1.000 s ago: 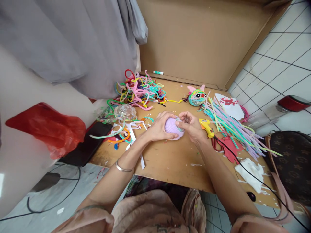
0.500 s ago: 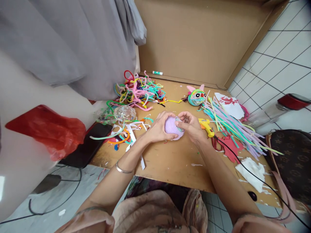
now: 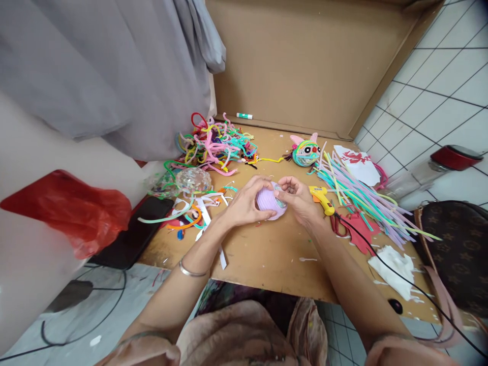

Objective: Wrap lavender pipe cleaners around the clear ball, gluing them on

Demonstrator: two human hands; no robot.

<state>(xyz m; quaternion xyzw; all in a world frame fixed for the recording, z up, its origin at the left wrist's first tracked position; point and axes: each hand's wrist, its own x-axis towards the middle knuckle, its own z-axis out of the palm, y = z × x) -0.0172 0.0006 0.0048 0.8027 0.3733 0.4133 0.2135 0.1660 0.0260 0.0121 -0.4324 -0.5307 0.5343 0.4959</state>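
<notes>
A ball wrapped in lilac pipe cleaner (image 3: 266,202) is between my two hands, over the middle of the table. My left hand (image 3: 246,201) curves round its left side, thumb below and fingers on top. At its right side, my right hand (image 3: 296,199) has its fingers bent and its thumb pressed on the ball, beside a patch where a clear, shiny surface shows. Whether a loose pipe-cleaner end is pinched there is too small to tell. Right of my right hand lies a yellow glue gun (image 3: 322,199), its black cord running to the lower right.
Tangled pipe cleaners (image 3: 217,145) lie at the back left, beside a clear ball (image 3: 193,180). A decorated ball with pink ears (image 3: 306,152) sits at the back. Straight pipe cleaners (image 3: 366,195) spread rightward, near red scissors (image 3: 340,227), white tissue (image 3: 392,272) and a brown bag (image 3: 453,254).
The whole view has shifted slightly to the left. Both hands keep nearly the same grip on the lilac ball, which looks turned a little.
</notes>
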